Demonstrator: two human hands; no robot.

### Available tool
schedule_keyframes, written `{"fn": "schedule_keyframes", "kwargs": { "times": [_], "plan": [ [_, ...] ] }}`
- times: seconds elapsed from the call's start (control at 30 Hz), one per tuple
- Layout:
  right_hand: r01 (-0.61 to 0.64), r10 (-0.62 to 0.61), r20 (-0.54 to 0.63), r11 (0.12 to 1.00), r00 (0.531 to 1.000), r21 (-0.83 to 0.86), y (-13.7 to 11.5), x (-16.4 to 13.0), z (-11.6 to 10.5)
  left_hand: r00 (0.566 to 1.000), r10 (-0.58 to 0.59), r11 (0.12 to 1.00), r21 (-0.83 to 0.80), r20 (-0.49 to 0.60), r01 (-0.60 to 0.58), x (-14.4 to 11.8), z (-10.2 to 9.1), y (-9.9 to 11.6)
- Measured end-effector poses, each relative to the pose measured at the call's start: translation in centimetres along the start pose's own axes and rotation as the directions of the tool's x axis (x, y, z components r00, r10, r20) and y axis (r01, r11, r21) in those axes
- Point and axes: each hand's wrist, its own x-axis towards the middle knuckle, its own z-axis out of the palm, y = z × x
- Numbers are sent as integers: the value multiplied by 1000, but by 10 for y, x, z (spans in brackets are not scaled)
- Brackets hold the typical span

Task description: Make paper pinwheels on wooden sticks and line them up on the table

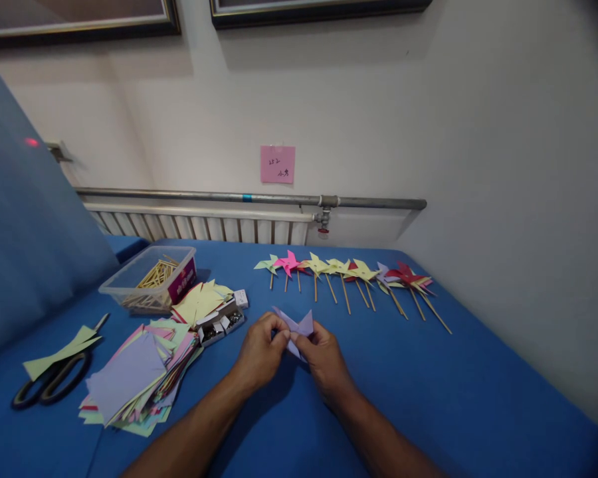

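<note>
Lilac paper (pixel 299 330), half folded into a pinwheel, is pinched between the left hand (pixel 260 353) and right hand (pixel 323 362) just above the tabletop (pixel 428 398). Thin points could tear or spring open if the pinch slips (my guess). Left of the hands, a clear tub (pixel 147 279) holds sticks, and small boxes (pixel 219 325) hold pins.

A plain room set up as a craft station: blue-covered surface (pixel 428 398) against a white wall, radiator (pixel 204 228) and pipe (pixel 249 197) behind, finished paper pinwheels (pixel 349 271) lined up, stacked coloured paper (pixel 134 378), scissors (pixel 50 385), tub of sticks (pixel 149 275).
</note>
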Motion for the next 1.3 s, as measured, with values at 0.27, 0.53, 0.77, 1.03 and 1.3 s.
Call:
{"fn": "schedule_keyframes", "kwargs": {
  "times": [0.27,0.53,0.77,1.03,1.3],
  "plan": [
    [-2,1,-12,999,1000,-42,-5,-3,1,999,33,999,0,-16,-33,-1,2,-1],
    [-23,23,-7,1000,1000,-10,-8,-4,2,997,64,998,30,-35,-63,-2,4,-1],
    [-13,12,-23,999,1000,-39,-6,-4,2,997,70,997,49,-42,-68,-3,6,-2],
    [17,-20,-60,999,998,-52,-6,-1,-1,981,74,997,-14,-178,-78,-4,6,2],
    [-26,26,-31,1000,999,0,-7,-3,-1,918,-387,795,-471,88,381,5,-1,1]
  ]
}}
